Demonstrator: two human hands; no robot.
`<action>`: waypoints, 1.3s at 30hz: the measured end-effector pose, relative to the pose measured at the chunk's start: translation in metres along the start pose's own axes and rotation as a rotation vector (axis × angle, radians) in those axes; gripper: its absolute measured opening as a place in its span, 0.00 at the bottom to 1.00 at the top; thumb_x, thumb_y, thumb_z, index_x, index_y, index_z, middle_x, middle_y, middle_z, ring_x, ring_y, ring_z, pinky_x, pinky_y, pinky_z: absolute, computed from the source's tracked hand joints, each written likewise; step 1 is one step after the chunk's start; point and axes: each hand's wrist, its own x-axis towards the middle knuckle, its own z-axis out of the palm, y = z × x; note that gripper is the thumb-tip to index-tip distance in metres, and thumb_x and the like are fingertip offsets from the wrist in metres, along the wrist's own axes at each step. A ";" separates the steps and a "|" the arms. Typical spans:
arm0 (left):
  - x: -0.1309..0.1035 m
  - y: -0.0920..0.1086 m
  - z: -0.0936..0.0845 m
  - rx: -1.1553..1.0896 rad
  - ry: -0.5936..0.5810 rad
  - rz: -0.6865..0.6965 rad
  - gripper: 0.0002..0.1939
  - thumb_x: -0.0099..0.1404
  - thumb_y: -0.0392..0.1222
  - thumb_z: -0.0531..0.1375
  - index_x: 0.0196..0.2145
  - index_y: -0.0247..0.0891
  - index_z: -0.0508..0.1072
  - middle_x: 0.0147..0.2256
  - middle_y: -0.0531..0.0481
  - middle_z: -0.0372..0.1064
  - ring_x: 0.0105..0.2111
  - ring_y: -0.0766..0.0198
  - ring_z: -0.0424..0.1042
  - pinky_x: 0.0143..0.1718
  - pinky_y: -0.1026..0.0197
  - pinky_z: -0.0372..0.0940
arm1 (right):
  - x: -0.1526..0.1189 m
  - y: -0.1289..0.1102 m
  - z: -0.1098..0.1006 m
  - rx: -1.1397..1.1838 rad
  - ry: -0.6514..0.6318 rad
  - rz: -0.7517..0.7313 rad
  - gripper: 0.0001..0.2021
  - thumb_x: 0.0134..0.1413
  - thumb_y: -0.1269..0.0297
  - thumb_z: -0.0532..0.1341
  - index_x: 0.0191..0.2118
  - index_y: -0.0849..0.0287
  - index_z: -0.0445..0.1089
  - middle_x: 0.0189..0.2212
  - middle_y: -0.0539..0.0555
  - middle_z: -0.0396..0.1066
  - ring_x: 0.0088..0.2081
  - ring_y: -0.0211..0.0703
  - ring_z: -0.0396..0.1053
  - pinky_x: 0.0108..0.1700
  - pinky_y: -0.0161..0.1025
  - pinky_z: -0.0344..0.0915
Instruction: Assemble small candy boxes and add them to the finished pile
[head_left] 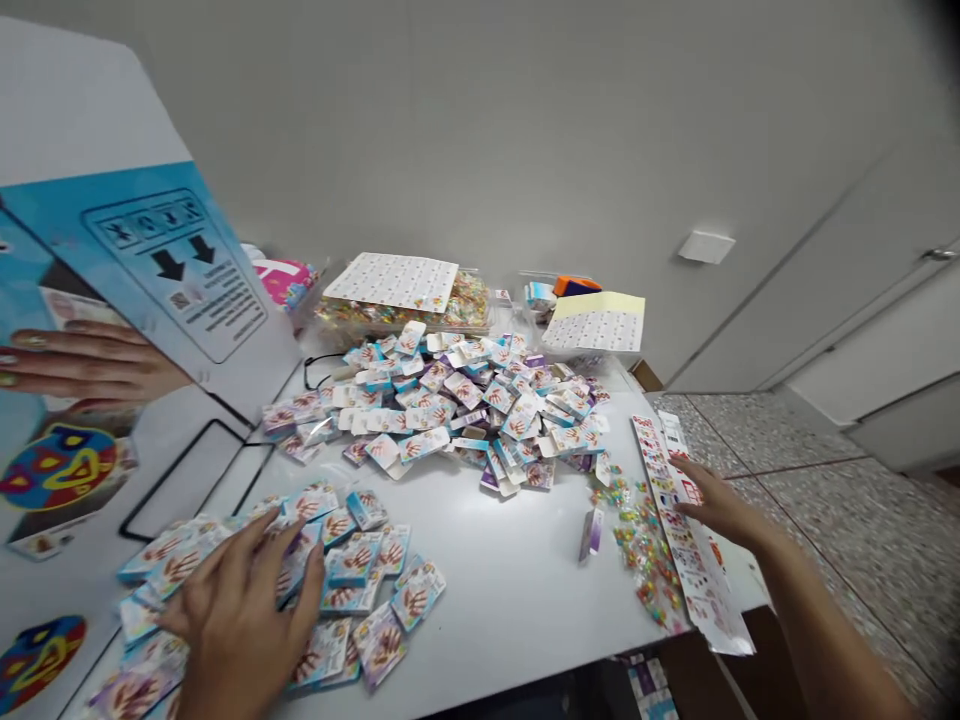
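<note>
My left hand (244,600) is spread over a loose pile of small flat boxes (352,560) at the lower left, printed with pictures of a hand in blue, white and purple. Its fingertips reach the boxes, and I cannot tell whether they press on any. At the table's right edge, my right hand (716,505) lies with stretched fingers on a long printed sheet (679,530) with rows of coloured pictures. Beside that sheet are many tiny clear packets with coloured bits (645,550). A single purple and white box (591,535) stands near them.
A big heap of unfilled-looking little boxes (465,400) covers the table's middle back. Behind it sit a clear tub of coloured packets (472,300) under a dotted sheet (394,280), and another tub with a sheet (596,322). A large printed carton (172,330) rises at left.
</note>
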 end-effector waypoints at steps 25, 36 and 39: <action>-0.015 0.114 0.001 -0.562 -0.147 0.179 0.21 0.66 0.36 0.61 0.57 0.43 0.69 0.52 0.41 0.74 0.53 0.50 0.72 0.54 0.49 0.66 | -0.085 -0.139 -0.020 0.612 0.684 0.067 0.16 0.52 0.47 0.68 0.41 0.53 0.78 0.34 0.56 0.81 0.36 0.53 0.79 0.40 0.44 0.74; -0.023 0.174 0.010 -1.196 -0.962 -0.627 0.25 0.66 0.65 0.57 0.37 0.37 0.75 0.29 0.47 0.74 0.29 0.57 0.75 0.31 0.61 0.69 | -0.088 -0.264 0.047 1.122 0.310 -0.076 0.27 0.55 0.53 0.70 0.58 0.51 0.66 0.34 0.53 0.77 0.30 0.46 0.75 0.30 0.39 0.74; -0.023 0.173 0.011 -1.224 -0.878 -0.690 0.26 0.63 0.66 0.60 0.30 0.38 0.71 0.27 0.49 0.72 0.26 0.59 0.73 0.27 0.62 0.67 | -0.083 -0.270 0.052 1.213 0.296 -0.070 0.30 0.55 0.54 0.70 0.61 0.50 0.62 0.30 0.49 0.73 0.30 0.43 0.72 0.30 0.36 0.72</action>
